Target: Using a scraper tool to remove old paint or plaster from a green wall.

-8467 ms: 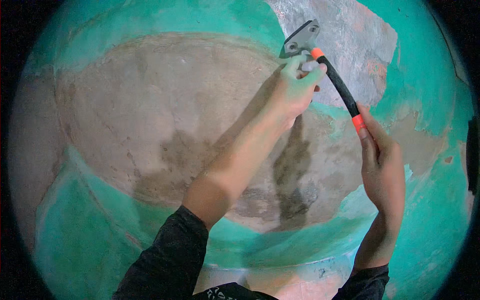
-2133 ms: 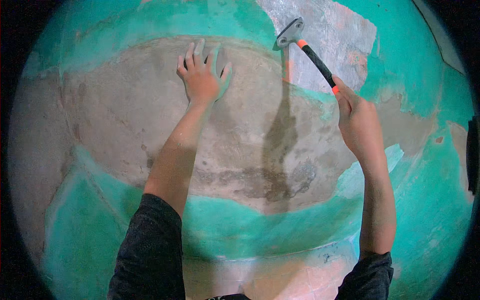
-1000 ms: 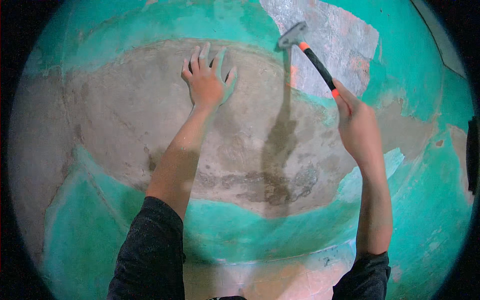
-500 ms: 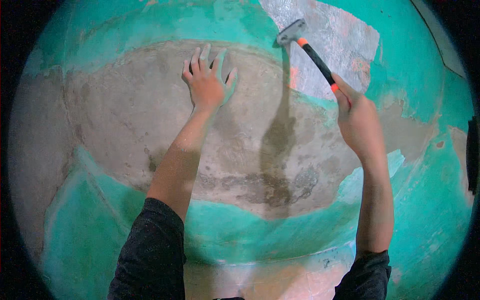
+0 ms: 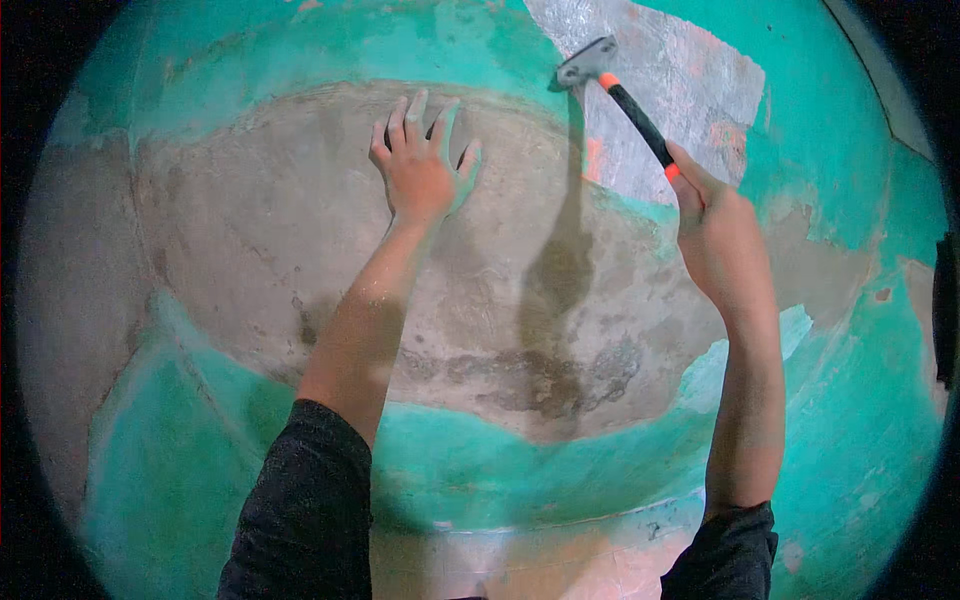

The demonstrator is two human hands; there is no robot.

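Note:
My right hand (image 5: 722, 225) is wrapped round the handle of a scraper (image 5: 640, 122), which has a black grip with orange bands and a flat grey metal head. The head tilts against the wall at the border between green paint (image 5: 490, 45) and a pale grey-white patch (image 5: 670, 80). To the left, my left hand (image 5: 422, 175) lies with fingers spread on a bare grey-brown area of the wall (image 5: 260, 220). Nothing is held in it. Whether the whole blade edge touches the wall I cannot tell.
Green paint (image 5: 620, 465) with ragged edges surrounds the bare area. A light green patch (image 5: 705, 375) sits by my right forearm. Below runs a pinkish, lighter strip (image 5: 560, 565). A dark object (image 5: 944, 310) stands at the far right edge.
Both hands and the scraper appear slightly further right in the picture, along with the wall marks. The scraper head stays by the same paint border. Neither grip has changed.

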